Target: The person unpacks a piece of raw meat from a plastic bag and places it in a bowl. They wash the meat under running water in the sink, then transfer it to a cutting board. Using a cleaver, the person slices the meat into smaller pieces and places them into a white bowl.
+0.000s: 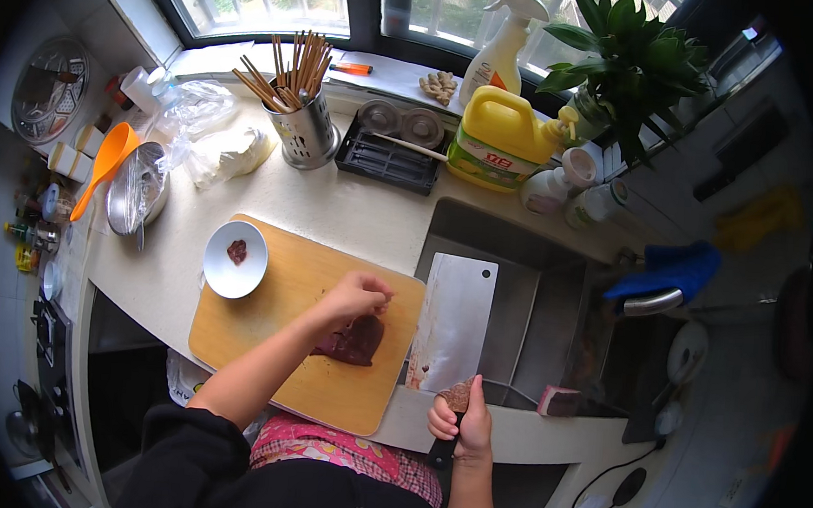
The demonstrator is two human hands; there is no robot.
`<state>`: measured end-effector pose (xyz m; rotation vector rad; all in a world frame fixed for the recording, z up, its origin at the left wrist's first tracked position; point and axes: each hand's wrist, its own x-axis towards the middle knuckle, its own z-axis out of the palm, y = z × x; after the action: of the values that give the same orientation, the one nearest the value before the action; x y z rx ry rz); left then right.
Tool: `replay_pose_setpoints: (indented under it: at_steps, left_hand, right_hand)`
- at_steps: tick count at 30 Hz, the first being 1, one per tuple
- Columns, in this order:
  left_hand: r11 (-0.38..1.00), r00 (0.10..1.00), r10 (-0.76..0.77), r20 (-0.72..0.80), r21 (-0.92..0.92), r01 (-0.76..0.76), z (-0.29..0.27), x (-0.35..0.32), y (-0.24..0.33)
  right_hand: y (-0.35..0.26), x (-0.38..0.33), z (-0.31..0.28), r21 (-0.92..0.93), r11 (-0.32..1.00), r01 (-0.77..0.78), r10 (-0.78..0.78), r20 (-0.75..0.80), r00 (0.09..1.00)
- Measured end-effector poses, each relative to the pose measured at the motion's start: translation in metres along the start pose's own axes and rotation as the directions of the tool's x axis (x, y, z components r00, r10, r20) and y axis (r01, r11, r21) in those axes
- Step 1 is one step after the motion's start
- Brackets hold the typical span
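Observation:
A broad cleaver (455, 327) with a pale steel blade and dark handle is gripped in my right hand (461, 423). Its blade is raised over the gap between the cutting board and the sink. Reddish smears mark the blade. My left hand (357, 298) is closed, fingertips pinched together, just above a dark red slab of meat (355, 342), possibly liver; what the fingers hold, if anything, is hidden. The meat lies on the wooden cutting board (277, 390). On the board's far left corner stands a white bowl (222, 271) with a few dark red meat pieces (237, 251).
A steel sink (510, 237) lies right of the board, with a reddish sponge-like block (558, 401) on its near edge. Behind the board stand a chopstick holder (309, 139), a black tray (389, 166) and a yellow jug (498, 134). A foil-covered bowl (137, 191) sits far left.

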<state>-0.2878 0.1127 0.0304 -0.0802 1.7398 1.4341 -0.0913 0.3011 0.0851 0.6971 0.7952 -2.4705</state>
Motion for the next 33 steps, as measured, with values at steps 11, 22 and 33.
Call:
replay_pose_setpoints:
  at_steps: [11, 22, 33]
  left_hand:
    - [0.882, 0.971, 0.097, 0.218, -0.471, 0.018, 0.05, -0.059, -0.011]
    - [0.818, 0.61, 0.574, -0.547, 0.351, -0.456, -0.12, -0.104, -0.007]
    - [0.474, 0.58, 0.741, -0.339, 0.876, -0.093, -0.161, -0.105, -0.01]
  right_hand:
    - [0.007, 0.018, 0.034, -0.064, 0.993, 0.099, -0.103, -0.059, 0.993]
    - [0.005, 0.004, 0.022, -0.032, 0.994, 0.109, -0.11, -0.026, 0.994]
    - [0.012, 0.001, 0.017, -0.064, 0.995, 0.078, -0.081, -0.041, 0.996]
